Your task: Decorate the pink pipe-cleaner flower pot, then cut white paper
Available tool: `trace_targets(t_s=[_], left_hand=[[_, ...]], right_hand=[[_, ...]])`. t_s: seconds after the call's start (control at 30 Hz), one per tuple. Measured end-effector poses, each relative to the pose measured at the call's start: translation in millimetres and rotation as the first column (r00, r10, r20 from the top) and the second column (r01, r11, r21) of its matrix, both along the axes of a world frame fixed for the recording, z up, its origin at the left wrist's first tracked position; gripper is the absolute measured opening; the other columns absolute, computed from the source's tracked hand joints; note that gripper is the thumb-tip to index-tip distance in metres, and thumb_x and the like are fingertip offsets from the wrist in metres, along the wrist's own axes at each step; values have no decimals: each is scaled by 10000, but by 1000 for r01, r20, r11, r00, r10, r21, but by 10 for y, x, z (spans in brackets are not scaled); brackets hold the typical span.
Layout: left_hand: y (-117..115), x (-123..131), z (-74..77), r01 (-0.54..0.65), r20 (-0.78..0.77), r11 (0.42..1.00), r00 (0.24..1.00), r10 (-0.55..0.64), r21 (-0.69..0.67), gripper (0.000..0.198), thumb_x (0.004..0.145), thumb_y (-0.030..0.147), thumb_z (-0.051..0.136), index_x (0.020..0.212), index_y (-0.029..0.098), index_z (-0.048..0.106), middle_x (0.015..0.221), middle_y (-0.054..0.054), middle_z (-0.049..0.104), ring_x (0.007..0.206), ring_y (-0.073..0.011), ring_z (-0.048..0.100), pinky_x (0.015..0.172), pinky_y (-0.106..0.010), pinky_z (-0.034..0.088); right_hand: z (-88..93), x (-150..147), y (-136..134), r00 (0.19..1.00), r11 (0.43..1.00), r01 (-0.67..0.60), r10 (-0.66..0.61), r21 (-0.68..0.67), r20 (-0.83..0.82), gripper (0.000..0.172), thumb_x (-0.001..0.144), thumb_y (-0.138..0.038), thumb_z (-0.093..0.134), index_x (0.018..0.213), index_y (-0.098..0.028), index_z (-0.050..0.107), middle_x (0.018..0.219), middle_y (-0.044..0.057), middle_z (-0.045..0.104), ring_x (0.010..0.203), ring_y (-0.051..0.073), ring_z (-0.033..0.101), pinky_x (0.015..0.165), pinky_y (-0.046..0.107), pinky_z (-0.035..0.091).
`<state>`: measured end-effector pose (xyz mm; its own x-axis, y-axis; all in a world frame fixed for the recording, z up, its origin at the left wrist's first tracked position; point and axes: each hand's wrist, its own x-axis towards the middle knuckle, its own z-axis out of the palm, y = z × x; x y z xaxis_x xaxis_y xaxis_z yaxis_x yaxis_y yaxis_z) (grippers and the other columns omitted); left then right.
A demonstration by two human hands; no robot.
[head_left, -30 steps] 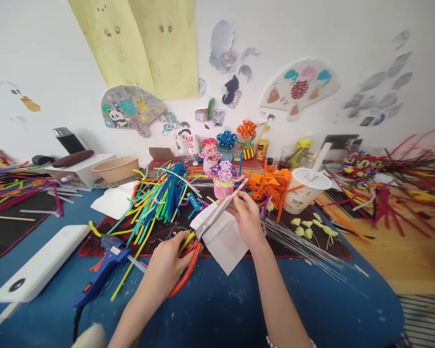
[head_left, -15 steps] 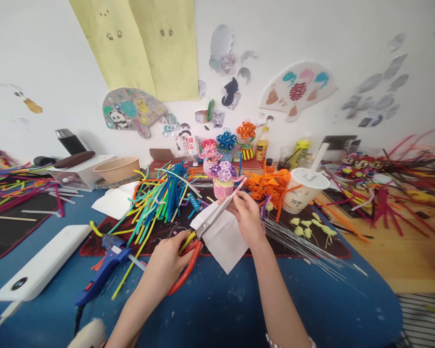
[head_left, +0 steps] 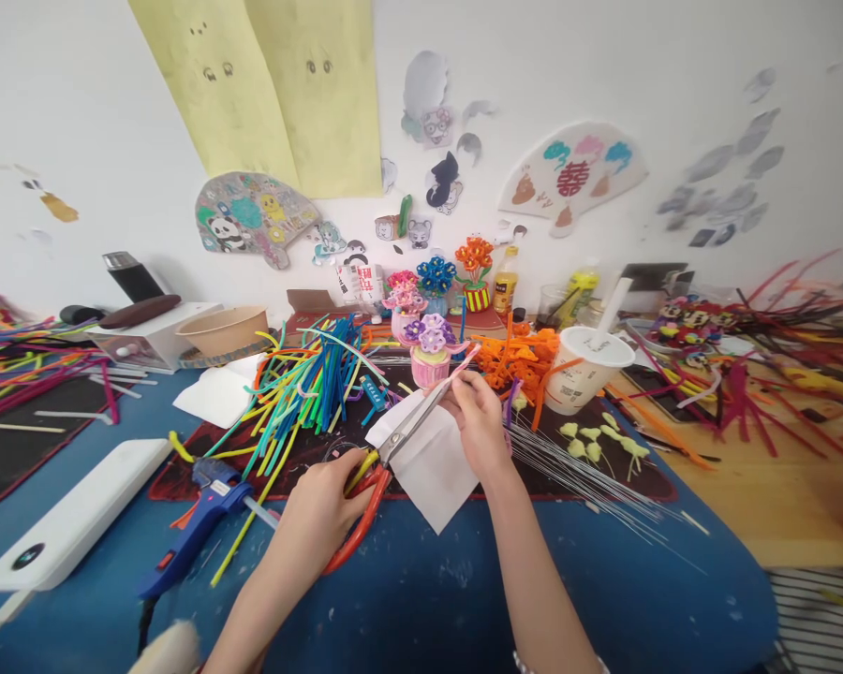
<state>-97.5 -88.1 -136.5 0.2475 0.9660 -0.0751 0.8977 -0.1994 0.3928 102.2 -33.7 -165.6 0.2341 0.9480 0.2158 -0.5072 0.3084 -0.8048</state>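
My left hand (head_left: 325, 507) is closed round the red and yellow handles of a pair of scissors (head_left: 402, 437), whose blades point up and to the right. At the blade tips, my right hand (head_left: 476, 421) pinches a pink pipe cleaner (head_left: 466, 360); whether the blades touch it I cannot tell. Right behind the tips stands a small pink pot (head_left: 428, 372) with purple and lilac flowers (head_left: 433, 331). Beneath the scissors lies a sheet of white paper (head_left: 436, 479) on the dark mat.
Left of my hands lie a bundle of coloured pipe cleaners (head_left: 323, 374), a blue glue gun (head_left: 200, 524) and a white power bank (head_left: 77, 510). To the right are orange pipe-cleaner pieces (head_left: 516, 360), a lidded cup with a straw (head_left: 582, 379), thin wires (head_left: 583, 477) and pale yellow petals (head_left: 590, 442).
The whole view has shifted very slightly. Both hands, the scissors and the pink pipe cleaner keep almost the same pose.
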Motion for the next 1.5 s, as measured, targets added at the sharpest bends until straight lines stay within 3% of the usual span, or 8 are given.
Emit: trace_targets(t_s=[0.2,0.33,0.63,1.07,1.5], left_hand=[[-26,4,9,-3,-13,1000,1000,3,2,269,891,420,436,955,219,602,815,-53,701,717,-222,621,636,-267,364],[-34,34,34,-56,-46,998,997,56,13,294,882,469,452,940,209,575,825,-84,702,785,-283,656,628,-290,355],[-26,97,40,-78,-47,997,996,78,0,402,862,503,496,1135,217,562,1009,-103,721,958,-312,668,702,-316,415],[2,175,1,-59,-58,998,997,59,13,359,887,461,459,1105,212,596,937,-96,743,871,-298,687,655,-290,393],[7,197,54,-40,-110,999,993,41,9,333,905,455,417,1007,208,615,826,-104,725,810,-298,684,621,-280,373]], right_hand=[[-57,7,28,998,998,64,-64,-4,19,220,794,-412,706,852,-225,608,776,-7,698,734,184,680,715,324,545],[-86,10,41,995,996,95,-95,1,22,207,803,-400,697,862,-220,611,750,-12,686,704,169,663,699,312,535],[-82,-29,7,997,997,69,-69,-17,24,229,770,-414,714,835,-221,609,704,-11,658,683,185,648,671,322,540],[-66,-64,-16,1000,1000,17,-17,-26,-3,269,748,-444,732,849,-218,628,760,8,687,701,192,662,689,342,553],[-99,-46,-33,1000,1000,25,-25,-18,-8,236,774,-426,716,851,-218,634,782,1,663,714,169,622,695,302,520]])
